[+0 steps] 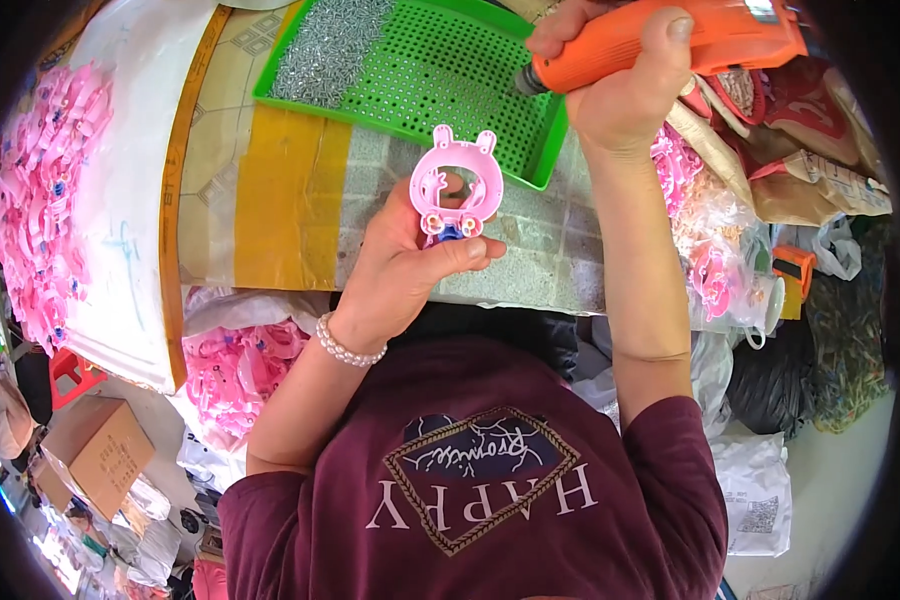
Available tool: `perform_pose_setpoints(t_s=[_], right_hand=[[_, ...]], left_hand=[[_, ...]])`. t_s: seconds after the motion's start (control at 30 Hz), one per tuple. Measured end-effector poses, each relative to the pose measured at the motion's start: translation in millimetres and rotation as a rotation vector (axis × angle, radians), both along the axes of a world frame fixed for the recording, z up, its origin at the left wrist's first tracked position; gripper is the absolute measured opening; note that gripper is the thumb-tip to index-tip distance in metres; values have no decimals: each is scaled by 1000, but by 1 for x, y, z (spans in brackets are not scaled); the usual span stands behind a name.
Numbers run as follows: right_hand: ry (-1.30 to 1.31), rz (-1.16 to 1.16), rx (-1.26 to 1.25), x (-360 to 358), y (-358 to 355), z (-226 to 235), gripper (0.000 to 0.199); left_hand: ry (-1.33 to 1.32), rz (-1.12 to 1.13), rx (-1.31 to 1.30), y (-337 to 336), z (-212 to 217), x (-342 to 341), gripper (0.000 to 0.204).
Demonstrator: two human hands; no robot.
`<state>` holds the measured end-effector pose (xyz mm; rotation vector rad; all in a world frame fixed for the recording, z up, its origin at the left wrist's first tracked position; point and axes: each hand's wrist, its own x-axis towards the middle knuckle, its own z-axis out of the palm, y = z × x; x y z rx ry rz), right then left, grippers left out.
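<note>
My left hand (420, 240) is closed round the lower part of a pink plastic toy shell (494, 196) with two small ears, a round opening and a blue piece at its base. It holds the shell up over the near side of the table. At the upper right, my right hand (625, 100) grips an orange power screwdriver (710, 42), whose dark tip points left over the green perforated tray (450, 60). The screwdriver tip and the shell are apart. Small silver screws (332, 50) lie heaped in the tray's left end.
Many pink plastic parts (50, 190) cover a white board (130, 200) on the left. A bag of pink parts (240, 370) sits below it. Plastic bags with pink pieces (712, 280) crowd the right. A cardboard box (100, 460) stands on the floor at lower left.
</note>
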<state>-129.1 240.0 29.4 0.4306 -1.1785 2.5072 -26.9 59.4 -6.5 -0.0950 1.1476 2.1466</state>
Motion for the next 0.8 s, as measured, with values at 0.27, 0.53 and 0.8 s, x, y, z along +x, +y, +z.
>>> perform_pose_setpoints(t_s=[0.27,0.53,0.8], right_hand=[[-171,-358,394,50,-20,54,64],[7,233,285,91,-2,33,103],[-100,122,427,109,-7,19,107]], left_hand=[[10,85,-11,2,-3,2,39],[32,73,4,2,-4,3,30],[58,66,39,3,-10,3,26]])
